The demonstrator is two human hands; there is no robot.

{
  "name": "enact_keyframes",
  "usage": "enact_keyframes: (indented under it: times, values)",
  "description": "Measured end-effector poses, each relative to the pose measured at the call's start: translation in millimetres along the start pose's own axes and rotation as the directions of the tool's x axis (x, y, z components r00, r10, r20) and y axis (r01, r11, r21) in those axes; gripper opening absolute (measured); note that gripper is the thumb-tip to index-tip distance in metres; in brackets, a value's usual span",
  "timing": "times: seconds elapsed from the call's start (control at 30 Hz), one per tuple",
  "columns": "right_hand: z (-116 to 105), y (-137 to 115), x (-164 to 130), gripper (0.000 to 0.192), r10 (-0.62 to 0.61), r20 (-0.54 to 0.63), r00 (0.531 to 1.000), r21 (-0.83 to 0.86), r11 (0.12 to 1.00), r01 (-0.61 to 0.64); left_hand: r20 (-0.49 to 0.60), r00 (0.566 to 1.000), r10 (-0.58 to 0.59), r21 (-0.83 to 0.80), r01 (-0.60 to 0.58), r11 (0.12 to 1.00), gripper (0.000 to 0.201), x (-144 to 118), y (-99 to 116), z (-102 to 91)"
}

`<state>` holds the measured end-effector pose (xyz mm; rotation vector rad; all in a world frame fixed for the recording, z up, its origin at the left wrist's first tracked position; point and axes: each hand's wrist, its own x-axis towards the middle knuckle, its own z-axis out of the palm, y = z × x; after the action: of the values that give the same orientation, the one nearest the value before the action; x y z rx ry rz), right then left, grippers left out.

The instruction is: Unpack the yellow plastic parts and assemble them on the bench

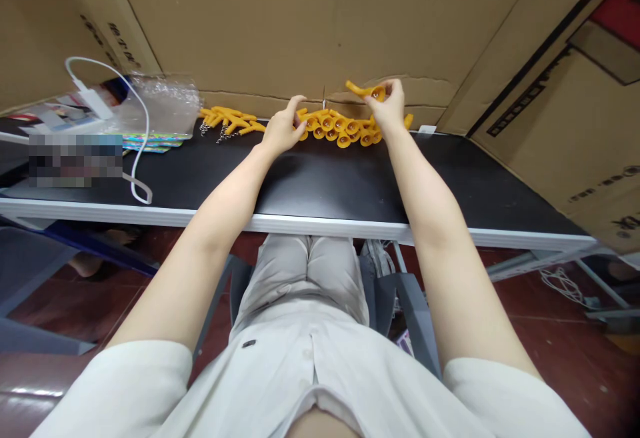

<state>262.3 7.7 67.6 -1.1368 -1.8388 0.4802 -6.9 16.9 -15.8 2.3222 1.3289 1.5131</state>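
Observation:
My right hand (389,106) is raised over the back of the table and pinches a yellow horn-shaped piece (359,89), its flared cup near the fingers and its narrow end pointing left. Below lies a cluster of similar yellow horn-shaped pieces (344,139), with their round cups facing me. At the left end of this cluster rests my left hand (284,129), thumb and fingers apart, touching or close to the nearest pieces. Left of it are several yellow branch-like pieces (227,117) with metal spirals at their ends.
Cardboard walls (325,25) stand behind and beside the black table (320,188). On the left lie clear plastic wrap (163,105), colourful flat packets (157,143) and a white cable (147,125) with its adapter. A small white object (427,129) lies right of the cluster.

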Motion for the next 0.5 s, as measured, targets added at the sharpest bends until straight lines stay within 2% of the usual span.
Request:
enact_keyframes:
  times: [0.17,0.33,0.4,0.5]
  values:
    - [12,36,-7,0.043,-0.066,-0.059,0.996,-0.179,0.982,0.055,0.045,0.998,-0.039,0.007,0.039,0.999,0.040,2,-11,5.8]
    - [19,85,8,0.037,0.029,-0.216,0.976,-0.290,0.953,-0.092,0.059,0.998,-0.035,0.021,0.034,0.999,0.037,2,-11,4.8]
    - [22,95,11,0.039,0.028,-0.217,0.976,-0.298,0.950,-0.093,0.056,0.998,-0.028,0.015,0.027,1.000,0.036,1,-7,3.8]
    - [25,98,11,0.041,0.078,-0.136,0.988,-0.285,0.952,-0.114,0.057,0.998,-0.028,0.010,0.027,1.000,0.037,0,-2,2.9]
